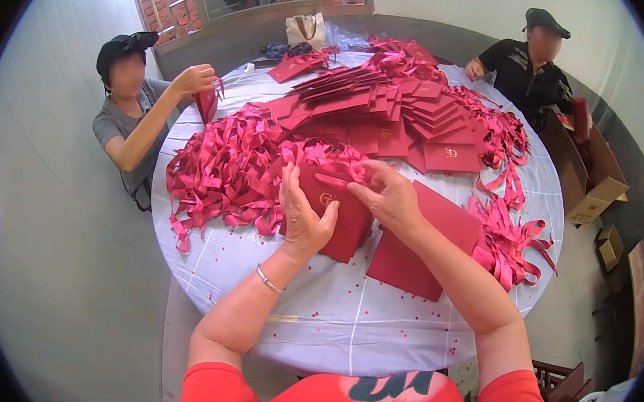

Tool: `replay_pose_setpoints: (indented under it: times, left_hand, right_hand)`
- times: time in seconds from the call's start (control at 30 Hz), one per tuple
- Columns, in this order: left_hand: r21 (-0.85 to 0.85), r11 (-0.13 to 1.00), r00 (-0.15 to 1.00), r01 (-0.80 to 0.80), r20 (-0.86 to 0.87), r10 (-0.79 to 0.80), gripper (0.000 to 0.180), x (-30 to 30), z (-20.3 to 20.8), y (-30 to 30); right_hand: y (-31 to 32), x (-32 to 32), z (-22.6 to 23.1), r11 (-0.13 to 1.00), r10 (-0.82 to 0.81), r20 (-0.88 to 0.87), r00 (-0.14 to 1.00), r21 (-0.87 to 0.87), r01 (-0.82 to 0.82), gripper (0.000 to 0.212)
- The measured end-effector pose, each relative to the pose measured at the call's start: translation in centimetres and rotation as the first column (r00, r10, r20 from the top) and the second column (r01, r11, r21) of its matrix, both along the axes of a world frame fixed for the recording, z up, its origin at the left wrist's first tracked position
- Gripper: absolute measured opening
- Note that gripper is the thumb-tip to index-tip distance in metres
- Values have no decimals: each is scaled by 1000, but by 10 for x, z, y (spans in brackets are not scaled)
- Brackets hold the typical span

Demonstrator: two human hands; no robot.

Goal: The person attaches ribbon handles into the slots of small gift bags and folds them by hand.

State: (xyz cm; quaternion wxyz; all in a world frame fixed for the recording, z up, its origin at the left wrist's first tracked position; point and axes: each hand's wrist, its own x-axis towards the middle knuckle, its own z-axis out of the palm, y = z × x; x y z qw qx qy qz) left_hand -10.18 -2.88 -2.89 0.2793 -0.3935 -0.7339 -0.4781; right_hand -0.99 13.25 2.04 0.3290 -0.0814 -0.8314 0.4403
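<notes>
A dark red paper bag with a gold emblem lies in front of me on the table, its flat face up. My left hand is open along the bag's left side, fingers stretched upward and thumb apart over its face. At the bag's upper edge my right hand pinches a pink ribbon between thumb and fingers. Another flat red piece lies beneath my right forearm. Left of the bag is a heap of loose pink ribbons.
Stacked red bags fan across the round table. More ribbons lie at right. A person at left lifts a red piece with ribbon; another person stands by a cardboard box. A white tote is at the back.
</notes>
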Motion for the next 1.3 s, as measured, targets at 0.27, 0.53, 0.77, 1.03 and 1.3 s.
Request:
replay_pose_setpoints:
  times: [0.27, 0.53, 0.77, 1.03, 1.3]
  left_hand:
    - [-153, 988, 1000, 25, 21, -22, 98, 9, -6, 4]
    - [-226, 972, 998, -57, -2, 58, 97, 1, -6, -1]
    - [-221, 973, 998, -63, -25, 59, 86, 14, 12, -1]
    - [-194, 894, 896, 404, -111, -429, 67, 64, 28, 0]
    - [-219, 796, 801, 564, -90, -592, 56, 102, 48, -7]
  right_hand:
    - [35, -55, 8, 992, 18, 17, 1000, -124, -16, 27]
    - [57, -32, 33, 945, 182, 53, 982, -285, -160, 29]
    - [26, 129, 31, 797, -11, 260, 966, 586, -149, 50]
    - [-16, 184, 2, 784, -107, 313, 944, 610, -113, 68]
    - [-30, 201, 22, 748, -67, 151, 986, 662, -50, 31]
